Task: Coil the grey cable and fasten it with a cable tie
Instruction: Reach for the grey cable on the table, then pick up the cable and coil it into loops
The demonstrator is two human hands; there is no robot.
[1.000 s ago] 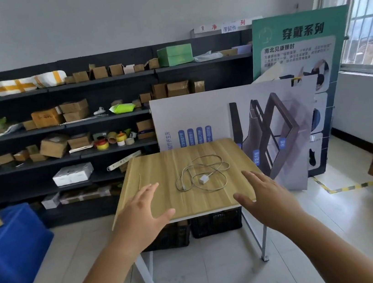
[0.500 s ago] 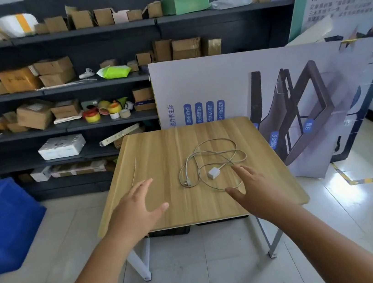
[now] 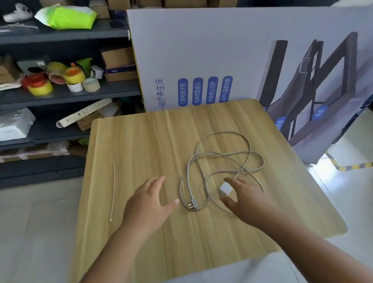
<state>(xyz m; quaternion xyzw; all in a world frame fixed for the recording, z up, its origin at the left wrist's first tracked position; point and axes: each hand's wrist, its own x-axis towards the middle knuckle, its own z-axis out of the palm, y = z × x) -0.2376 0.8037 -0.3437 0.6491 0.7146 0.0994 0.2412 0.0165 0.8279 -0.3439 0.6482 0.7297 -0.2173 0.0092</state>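
Head view only: grey cable (image 3: pixel 221 158) lying in loose, crossing loops on the right half of the wooden table (image 3: pixel 148 254), one end finishing in a plug (image 3: pixel 192 204) near the middle of the near side, the other running into a small white block (image 3: pixel 225 188). Cable tie (image 3: pixel 113 187) resting as a thin pale strip well apart to the left, close to the table's left edge, untouched. Left hand (image 3: pixel 147 205) hovering spread and empty, thumb pointing toward the plug, tip just beside it but not clearly touching. Right hand (image 3: pixel 245 195) reaching in from the near right, fingers parted around the white block; whether already pinching it or merely closing in, cannot tell, since the block is sitting right against the fingertips. Judging the handling: looking light, limp and springy, likely to unwind from any bend once let go; sheath probably smooth enough to slide on the laminate top. Plug and block looking rigid and a little heavier than the cord, so likely making the safest holds, one end per hand, before gathering the slack into even turns. Loops overlapping near the centre, so possibly snagging if pulled quickly. Tie appearing stiff and thin, lying flat, probably awkward to lift without a fingernail. Coiling not yet begun; fastening remaining entirely ahead.
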